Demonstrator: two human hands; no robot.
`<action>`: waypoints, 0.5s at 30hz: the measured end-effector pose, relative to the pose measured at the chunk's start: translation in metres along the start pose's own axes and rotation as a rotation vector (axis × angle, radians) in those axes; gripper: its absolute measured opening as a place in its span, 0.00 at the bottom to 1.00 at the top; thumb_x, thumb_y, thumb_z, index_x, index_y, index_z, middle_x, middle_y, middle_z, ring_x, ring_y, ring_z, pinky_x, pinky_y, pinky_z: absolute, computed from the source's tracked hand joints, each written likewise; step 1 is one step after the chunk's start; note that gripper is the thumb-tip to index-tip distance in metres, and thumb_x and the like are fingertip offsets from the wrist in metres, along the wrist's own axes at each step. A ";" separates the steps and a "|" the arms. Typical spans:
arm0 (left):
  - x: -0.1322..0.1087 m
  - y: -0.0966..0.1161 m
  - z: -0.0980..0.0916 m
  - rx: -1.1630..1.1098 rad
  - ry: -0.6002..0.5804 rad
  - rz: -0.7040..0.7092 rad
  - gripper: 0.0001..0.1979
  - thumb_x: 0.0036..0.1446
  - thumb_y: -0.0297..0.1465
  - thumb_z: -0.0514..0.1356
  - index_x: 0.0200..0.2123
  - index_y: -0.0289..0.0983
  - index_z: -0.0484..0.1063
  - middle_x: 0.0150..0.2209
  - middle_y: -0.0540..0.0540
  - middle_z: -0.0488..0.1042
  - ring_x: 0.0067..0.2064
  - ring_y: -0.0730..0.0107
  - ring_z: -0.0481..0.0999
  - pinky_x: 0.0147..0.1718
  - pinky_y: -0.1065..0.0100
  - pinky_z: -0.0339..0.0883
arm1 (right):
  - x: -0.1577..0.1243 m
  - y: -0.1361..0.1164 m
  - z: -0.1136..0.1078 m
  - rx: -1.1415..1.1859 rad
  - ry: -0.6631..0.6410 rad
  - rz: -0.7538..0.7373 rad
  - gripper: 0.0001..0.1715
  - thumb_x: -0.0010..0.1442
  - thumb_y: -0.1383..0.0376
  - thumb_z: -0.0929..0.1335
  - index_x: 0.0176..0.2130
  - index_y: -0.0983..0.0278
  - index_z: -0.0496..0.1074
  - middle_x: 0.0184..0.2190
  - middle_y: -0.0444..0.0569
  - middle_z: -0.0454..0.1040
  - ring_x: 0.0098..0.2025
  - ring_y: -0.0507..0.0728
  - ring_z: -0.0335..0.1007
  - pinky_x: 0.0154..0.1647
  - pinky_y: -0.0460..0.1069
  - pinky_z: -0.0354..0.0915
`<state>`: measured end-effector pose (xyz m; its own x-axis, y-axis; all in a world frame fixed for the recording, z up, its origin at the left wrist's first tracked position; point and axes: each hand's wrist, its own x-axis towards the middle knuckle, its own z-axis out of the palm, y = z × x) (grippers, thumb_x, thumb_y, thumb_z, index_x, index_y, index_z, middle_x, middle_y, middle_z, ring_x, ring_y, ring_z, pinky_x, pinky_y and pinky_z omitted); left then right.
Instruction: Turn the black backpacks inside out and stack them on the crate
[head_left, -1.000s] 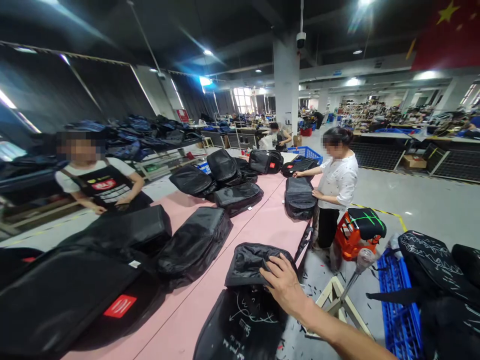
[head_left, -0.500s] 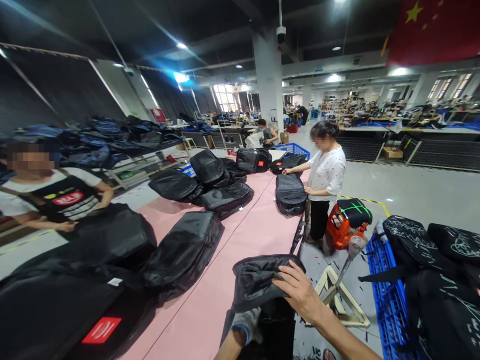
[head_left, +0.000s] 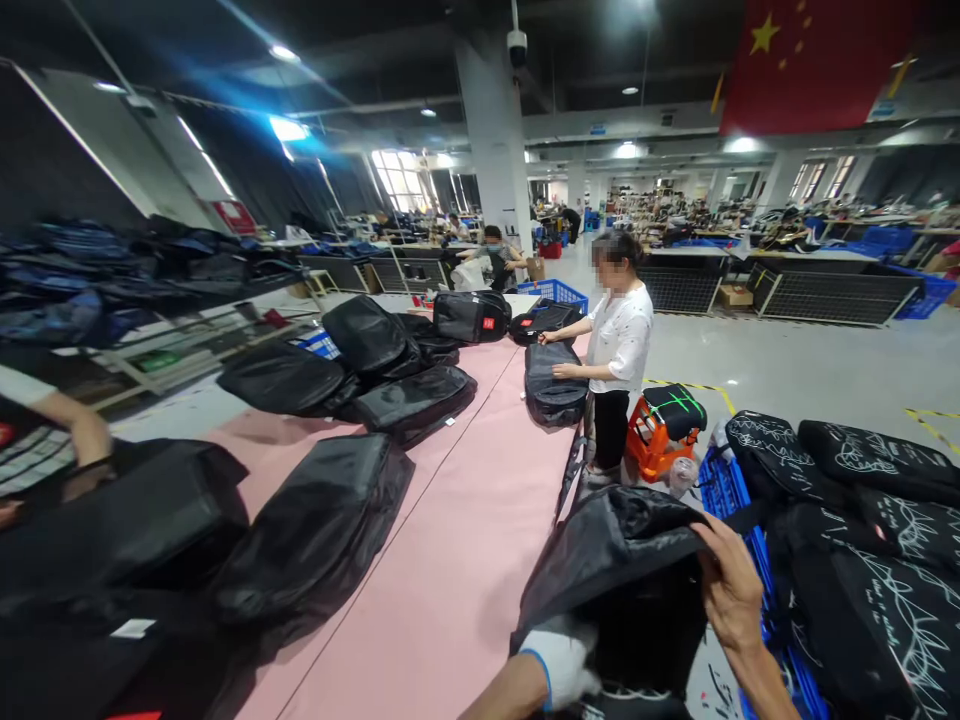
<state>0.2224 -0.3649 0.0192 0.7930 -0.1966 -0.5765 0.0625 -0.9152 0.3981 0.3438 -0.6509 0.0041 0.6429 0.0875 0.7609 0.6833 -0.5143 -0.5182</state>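
A black backpack stands tilted in front of me at the near right edge of the pink-topped table. My right hand, bare, is closed on the rim of its raised upper part, thumb and fingers around the edge. Low at the bag's left side is my left hand in a white glove with a blue cuff. Its fingers are blurred and partly lost against the dark fabric, so their grip does not show. Between the hands lies the bag's dark inside.
More black backpacks lie along the table's left side and far end. A co-worker in a white shirt handles one; another person's arm shows at left. At right are an orange stool and printed black bags by a blue crate.
My view has swung right. The backpack's upper part is lifted and spread wider, and my right hand has moved right with its rim. My left hand has also shifted right.
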 end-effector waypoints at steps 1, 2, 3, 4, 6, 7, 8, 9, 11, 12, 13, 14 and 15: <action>-0.004 0.013 -0.003 0.000 -0.024 0.026 0.28 0.65 0.49 0.66 0.59 0.38 0.86 0.58 0.31 0.86 0.61 0.33 0.85 0.59 0.46 0.79 | 0.000 0.006 -0.008 -0.027 0.034 0.036 0.17 0.79 0.60 0.68 0.59 0.59 0.83 0.59 0.55 0.84 0.61 0.64 0.82 0.65 0.60 0.76; -0.007 0.025 -0.006 -0.009 -0.039 0.047 0.29 0.69 0.51 0.60 0.59 0.38 0.86 0.58 0.31 0.86 0.60 0.34 0.86 0.58 0.47 0.79 | 0.000 0.011 -0.015 -0.049 0.068 0.063 0.17 0.80 0.58 0.68 0.58 0.60 0.83 0.57 0.55 0.84 0.59 0.64 0.82 0.64 0.59 0.76; -0.007 0.037 -0.009 -0.023 -0.042 0.063 0.30 0.72 0.51 0.55 0.59 0.39 0.86 0.57 0.32 0.86 0.58 0.36 0.86 0.57 0.47 0.79 | 0.000 0.015 -0.021 -0.068 0.099 0.084 0.18 0.80 0.57 0.68 0.57 0.61 0.83 0.55 0.56 0.85 0.57 0.63 0.83 0.63 0.58 0.75; -0.006 0.047 -0.012 -0.035 -0.031 0.074 0.31 0.74 0.51 0.51 0.59 0.40 0.86 0.56 0.33 0.87 0.58 0.38 0.87 0.57 0.48 0.79 | 0.001 0.018 -0.025 -0.085 0.121 0.096 0.18 0.80 0.57 0.67 0.57 0.62 0.83 0.53 0.56 0.86 0.56 0.63 0.83 0.62 0.57 0.75; 0.005 0.064 -0.016 -0.023 0.006 0.094 0.30 0.76 0.49 0.49 0.60 0.42 0.84 0.56 0.34 0.87 0.57 0.40 0.87 0.58 0.50 0.78 | 0.004 0.023 -0.030 -0.115 0.152 0.105 0.19 0.80 0.56 0.67 0.55 0.64 0.83 0.50 0.56 0.86 0.52 0.62 0.84 0.61 0.55 0.75; 0.013 0.070 -0.017 -0.001 0.029 0.105 0.28 0.76 0.47 0.50 0.62 0.42 0.83 0.56 0.34 0.87 0.57 0.40 0.87 0.58 0.50 0.78 | 0.006 0.026 -0.032 -0.124 0.160 0.102 0.19 0.80 0.55 0.68 0.55 0.65 0.84 0.49 0.56 0.86 0.51 0.61 0.85 0.60 0.55 0.75; 0.023 0.075 -0.019 0.030 0.055 0.126 0.26 0.76 0.45 0.51 0.64 0.43 0.82 0.57 0.34 0.86 0.57 0.40 0.87 0.58 0.49 0.78 | 0.010 0.031 -0.033 -0.129 0.164 0.095 0.20 0.80 0.55 0.68 0.54 0.65 0.84 0.49 0.56 0.87 0.50 0.61 0.85 0.59 0.54 0.76; 0.033 0.079 -0.020 0.062 0.077 0.166 0.25 0.75 0.42 0.52 0.65 0.43 0.81 0.57 0.34 0.86 0.57 0.40 0.87 0.58 0.49 0.78 | 0.013 0.036 -0.035 -0.131 0.164 0.088 0.20 0.80 0.55 0.68 0.54 0.65 0.84 0.49 0.56 0.87 0.50 0.61 0.85 0.59 0.54 0.76; 0.054 0.088 -0.026 0.118 0.115 0.280 0.23 0.75 0.39 0.54 0.63 0.43 0.82 0.53 0.34 0.87 0.54 0.40 0.88 0.55 0.49 0.80 | 0.022 0.052 -0.040 -0.140 0.158 0.092 0.21 0.79 0.53 0.69 0.54 0.65 0.84 0.48 0.56 0.87 0.49 0.61 0.86 0.57 0.53 0.77; 0.064 0.093 -0.030 0.131 0.146 0.350 0.21 0.75 0.37 0.54 0.60 0.42 0.84 0.49 0.34 0.88 0.52 0.41 0.88 0.53 0.50 0.81 | 0.026 0.063 -0.042 -0.151 0.152 0.105 0.23 0.79 0.51 0.69 0.54 0.65 0.84 0.48 0.56 0.87 0.48 0.62 0.86 0.57 0.54 0.78; 0.075 0.097 -0.035 0.126 0.195 0.425 0.22 0.76 0.36 0.52 0.57 0.42 0.85 0.45 0.34 0.88 0.49 0.43 0.89 0.51 0.51 0.81 | 0.030 0.075 -0.044 -0.166 0.142 0.120 0.24 0.79 0.50 0.68 0.54 0.65 0.85 0.49 0.56 0.87 0.48 0.62 0.86 0.56 0.54 0.78; 0.086 0.102 -0.041 0.101 0.267 0.495 0.23 0.78 0.35 0.51 0.57 0.41 0.86 0.42 0.34 0.88 0.48 0.45 0.88 0.51 0.51 0.80 | 0.033 0.089 -0.045 -0.183 0.130 0.131 0.25 0.79 0.49 0.68 0.54 0.65 0.85 0.49 0.56 0.88 0.47 0.62 0.87 0.56 0.54 0.79; 0.100 0.106 -0.046 0.056 0.372 0.539 0.24 0.79 0.36 0.50 0.59 0.41 0.86 0.44 0.33 0.88 0.50 0.46 0.88 0.55 0.49 0.79 | 0.035 0.103 -0.045 -0.197 0.114 0.131 0.26 0.79 0.48 0.67 0.53 0.64 0.85 0.49 0.56 0.88 0.47 0.63 0.87 0.55 0.55 0.79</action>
<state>0.3360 -0.4649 0.0369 0.8617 -0.5071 -0.0180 -0.4255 -0.7415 0.5188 0.4217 -0.7392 -0.0050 0.6705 -0.0821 0.7374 0.5091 -0.6721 -0.5377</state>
